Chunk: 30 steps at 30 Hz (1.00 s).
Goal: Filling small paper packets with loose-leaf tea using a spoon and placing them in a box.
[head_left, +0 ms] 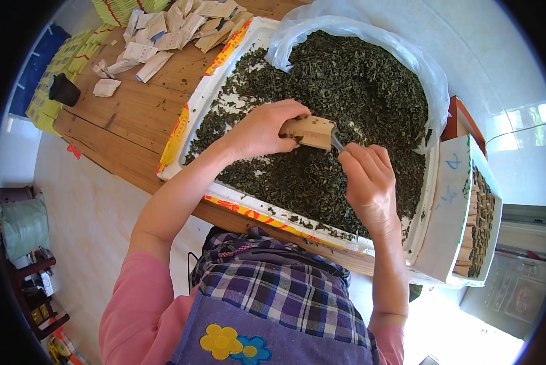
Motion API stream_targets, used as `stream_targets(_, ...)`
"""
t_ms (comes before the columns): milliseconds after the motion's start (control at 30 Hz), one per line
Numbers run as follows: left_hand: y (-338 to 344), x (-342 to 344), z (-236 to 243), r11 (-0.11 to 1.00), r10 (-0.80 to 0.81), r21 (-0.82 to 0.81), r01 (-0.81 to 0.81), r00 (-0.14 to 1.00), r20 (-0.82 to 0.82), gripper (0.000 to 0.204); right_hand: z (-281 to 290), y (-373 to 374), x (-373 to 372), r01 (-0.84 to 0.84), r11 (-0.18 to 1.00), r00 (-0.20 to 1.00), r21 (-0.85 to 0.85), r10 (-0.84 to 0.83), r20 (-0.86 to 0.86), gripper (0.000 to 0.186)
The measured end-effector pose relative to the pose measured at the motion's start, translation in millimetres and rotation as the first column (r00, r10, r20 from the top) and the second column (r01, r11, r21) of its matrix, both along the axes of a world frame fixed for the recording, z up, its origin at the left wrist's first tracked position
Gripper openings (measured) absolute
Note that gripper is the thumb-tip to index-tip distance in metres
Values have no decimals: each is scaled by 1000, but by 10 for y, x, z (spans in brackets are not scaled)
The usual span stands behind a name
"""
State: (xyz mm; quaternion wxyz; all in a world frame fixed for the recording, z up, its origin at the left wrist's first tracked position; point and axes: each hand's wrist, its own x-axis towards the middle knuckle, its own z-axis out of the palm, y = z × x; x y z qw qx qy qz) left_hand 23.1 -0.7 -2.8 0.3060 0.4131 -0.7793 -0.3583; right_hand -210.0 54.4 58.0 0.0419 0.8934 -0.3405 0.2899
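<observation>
My left hand (265,129) is closed round a small brown paper packet (312,131), held sideways over a heap of dried tea leaves (358,79). Its mouth points to the right. In my right hand (370,179) is a metal spoon (338,145), gripped by the handle, with its bowl end at the packet's mouth and partly hidden by it. Dark leaf bits cling near my left fingertips. Under both hands the leaves lie spread in a shallow white foam tray (174,167) edged with yellow and red tape.
Filled-looking paper packets (163,30) lie piled on the wooden table (127,115) at the far left. Near them are a black cup (64,90) and stacked yellow-green bundles (48,79). A clear plastic bag (370,30) borders the leaves. At right stands a white foam box (449,201) with upright packets.
</observation>
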Motion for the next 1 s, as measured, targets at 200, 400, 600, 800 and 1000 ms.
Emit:
stream_targets(200, -92, 267, 5, 994, 101, -53, -95, 987, 125, 48, -39, -56, -325, 253, 967, 949, 12, -250, 192, 12)
stream_targets(400, -180, 330, 39, 972, 232, -156, -176, 826, 514, 46, -444, -287, -716, 411, 893, 893, 182, -435, 117, 8)
stream_targets(600, -259, 57, -8, 977, 192, -185, -111, 835, 516, 47, -604, -375, -275, 286, 918, 892, 276, -360, 275, 8)
stream_targets(800, -194, 68, -23, 976, 191, -172, -135, 909, 370, 50, -287, -268, -212, 256, 934, 892, 250, -327, 310, 10)
stream_targets(1000, -141, 8, -22, 990, 106, -106, -88, 978, 177, 51, -193, -208, -80, 185, 979, 951, 85, -200, 236, 13)
